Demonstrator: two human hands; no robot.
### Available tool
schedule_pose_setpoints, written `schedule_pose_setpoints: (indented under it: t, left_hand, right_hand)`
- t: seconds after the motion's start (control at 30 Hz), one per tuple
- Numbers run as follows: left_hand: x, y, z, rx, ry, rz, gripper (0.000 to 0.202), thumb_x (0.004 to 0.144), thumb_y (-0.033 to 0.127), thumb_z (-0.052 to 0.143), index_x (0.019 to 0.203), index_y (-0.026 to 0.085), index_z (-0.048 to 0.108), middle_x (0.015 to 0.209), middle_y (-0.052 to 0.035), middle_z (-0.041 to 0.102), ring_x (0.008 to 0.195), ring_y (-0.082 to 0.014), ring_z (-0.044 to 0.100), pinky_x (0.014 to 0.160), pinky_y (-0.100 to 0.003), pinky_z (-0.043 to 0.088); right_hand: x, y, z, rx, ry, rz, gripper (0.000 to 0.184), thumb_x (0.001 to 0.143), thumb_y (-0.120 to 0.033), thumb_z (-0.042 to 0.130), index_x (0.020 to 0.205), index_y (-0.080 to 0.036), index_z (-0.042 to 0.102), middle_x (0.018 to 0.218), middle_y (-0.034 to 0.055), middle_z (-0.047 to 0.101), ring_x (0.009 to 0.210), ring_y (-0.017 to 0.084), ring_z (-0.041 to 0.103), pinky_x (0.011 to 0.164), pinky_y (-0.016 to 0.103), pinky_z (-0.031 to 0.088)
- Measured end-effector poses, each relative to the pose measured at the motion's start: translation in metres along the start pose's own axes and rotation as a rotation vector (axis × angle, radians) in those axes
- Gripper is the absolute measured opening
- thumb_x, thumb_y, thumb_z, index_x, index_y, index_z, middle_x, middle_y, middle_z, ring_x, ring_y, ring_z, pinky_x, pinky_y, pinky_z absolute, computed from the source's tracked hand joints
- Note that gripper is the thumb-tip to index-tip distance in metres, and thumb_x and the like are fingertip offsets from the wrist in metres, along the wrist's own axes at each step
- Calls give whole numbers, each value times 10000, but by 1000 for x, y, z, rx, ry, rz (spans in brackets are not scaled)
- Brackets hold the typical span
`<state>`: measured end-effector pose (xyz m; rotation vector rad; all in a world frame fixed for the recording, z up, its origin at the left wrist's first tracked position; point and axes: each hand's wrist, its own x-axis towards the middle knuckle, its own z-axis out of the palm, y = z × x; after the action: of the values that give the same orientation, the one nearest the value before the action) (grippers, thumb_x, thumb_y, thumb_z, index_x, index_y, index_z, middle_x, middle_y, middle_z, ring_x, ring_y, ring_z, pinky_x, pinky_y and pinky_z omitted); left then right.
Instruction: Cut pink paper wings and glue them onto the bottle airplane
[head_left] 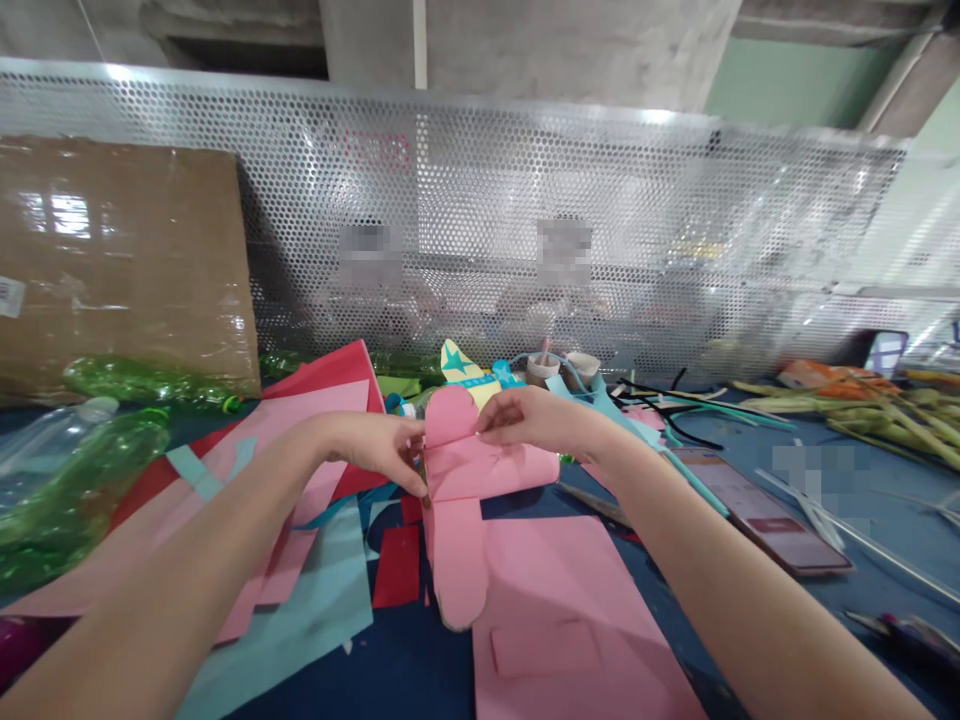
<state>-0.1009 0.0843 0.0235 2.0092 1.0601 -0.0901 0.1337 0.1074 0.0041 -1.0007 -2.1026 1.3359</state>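
Observation:
In the middle of the head view is a pink paper model airplane (457,560), with a long round-ended wing and a body pointing right. My left hand (386,450) grips its left edge, thumb below and fingers above. The fingers of my right hand (517,418) are pinched together on the top of the body, where the wing crosses it; whether a small piece is between them is hidden. Below the model lies a pink sheet (555,580) with a small pink strip (546,648) on it. A red paper piece (397,567) lies left of the wing.
Pink, red and light blue sheets (300,640) overlap at left, near green plastic bottles (97,490). Behind stands a yellow piece with a blue star (459,362). Scissors (596,503), a phone (757,510) and dry stalks (892,415) lie right. A perforated metal panel (480,200) closes the back.

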Motion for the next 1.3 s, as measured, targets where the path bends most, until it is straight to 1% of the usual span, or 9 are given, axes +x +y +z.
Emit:
schedule_pose_setpoints:
  t: [0.17,0.3,0.4,0.53,0.67,0.8,0.9,1.07,1.3]
  left_hand:
    - [1,-3,-1,-7,-31,7,338,694,344,727,960,208,569,1018,-45,702,964,-232,640,813,-301,473]
    - [1,-3,-1,-12,-24,-12,449,706,367,714,1088,199,548,1111,-80,676,1020,-251,624,832,-317,475]
    - [-1,0,-1,-6,-32,-22,505,717,372,708,1161,204,536,1143,-76,663,1029,-247,618,832,-306,474]
    - [-4,4,-3,24,0,-65,523,739,393,680,1203,195,541,1127,-74,661,1048,-252,599,856,-306,455]
    - [-5,3,-5,49,24,-116,638,763,424,653,1329,210,454,1136,-72,647,1067,-243,582,892,-309,438]
    - [-4,0,-6,53,18,-110,626,781,428,639,1339,226,441,1126,-65,635,1023,-212,591,846,-272,453]
    - [-3,-3,-5,60,18,-105,641,764,431,649,1337,221,451,1116,-64,642,1006,-214,597,839,-273,454]
    - [-2,-1,-5,88,38,-121,599,715,439,681,1246,200,540,1104,-69,668,1040,-247,588,868,-302,443]
    - [-1,0,-4,63,0,-45,420,716,403,692,1099,248,615,1072,-15,662,978,-201,600,810,-262,459]
  right_hand:
    - [-12,-4,-21,-92,-26,-37,164,692,-124,701,828,-213,674,869,16,669,854,174,606,774,274,464]
    - [-22,0,-40,-101,-77,-11,164,699,-171,714,853,-216,678,867,1,655,820,160,586,745,267,437]
    - [-27,4,-50,-87,-120,18,149,687,-203,732,831,-199,694,842,-3,649,795,156,572,730,269,428]
    - [-28,10,-55,-51,-96,56,135,680,-240,744,802,-193,711,827,-1,645,780,152,569,733,273,432]
    - [-26,13,-57,-1,-21,82,135,662,-279,762,747,-201,693,780,-16,623,681,123,549,649,256,437]
    - [-23,14,-57,46,34,82,178,673,-325,760,720,-197,646,647,-44,566,562,91,489,556,237,410]
    - [-22,14,-57,71,62,73,202,676,-340,754,749,-198,630,617,-56,553,522,79,464,519,229,395]
    - [-20,10,-50,55,39,54,133,675,-278,756,761,-203,688,659,-44,587,596,96,521,585,228,447]
    - [-6,6,-26,34,23,31,74,692,-153,725,735,-205,695,793,7,692,754,142,610,709,252,485]
